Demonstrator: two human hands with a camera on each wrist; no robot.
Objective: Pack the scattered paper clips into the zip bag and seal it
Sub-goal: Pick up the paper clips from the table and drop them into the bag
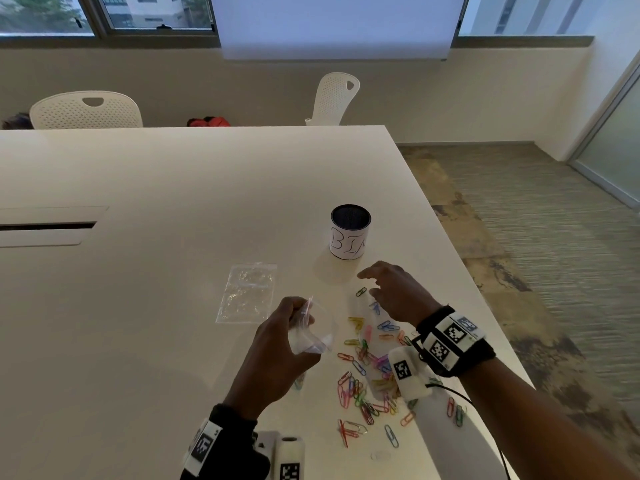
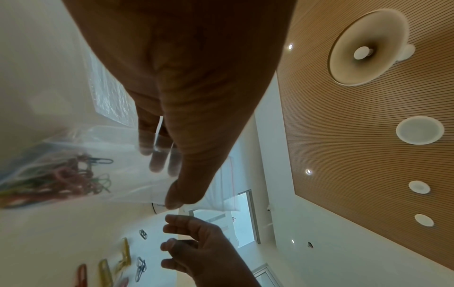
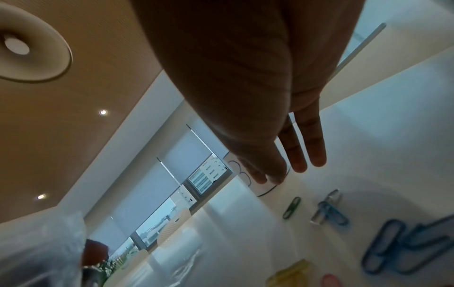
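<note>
A: Where is the zip bag (image 1: 311, 336)?

B: In the air above the white table (image 1: 145, 188), just left of the clips. The left hand (image 1: 277, 348) holds it, thumb and fingers pinching the plastic near its mouth. In the left wrist view the fingers (image 2: 157, 159) show through the clear film, and the thumb lies on the near side.

A: Which way does it point?

B: The opening, with its thin red zip line, faces up and away from the person. The body of the bag hangs down toward the table and the wrist, so the long axis runs roughly upright, tilted a little. The left wrist view shows coloured clips already bunched in its lower end.

A: And the right hand (image 1: 394, 292)?

B: Empty, fingers loosely spread and slightly bent, hovering low over the far end of the paper clips (image 1: 367, 372). It holds nothing.

A: How do the clips lie?

B: Scattered flat in a loose band that runs from near the table's front edge up toward the right hand. A green one (image 1: 361, 291) lies farthest out, pointing diagonally toward the cup. The clips themselves point every way.

A: Anything else there?

B: A second clear bag (image 1: 247, 292) lies flat left of the held one, long axis running away from the person. A dark cup with a white paper label (image 1: 349, 233) stands upright beyond the right hand.
</note>
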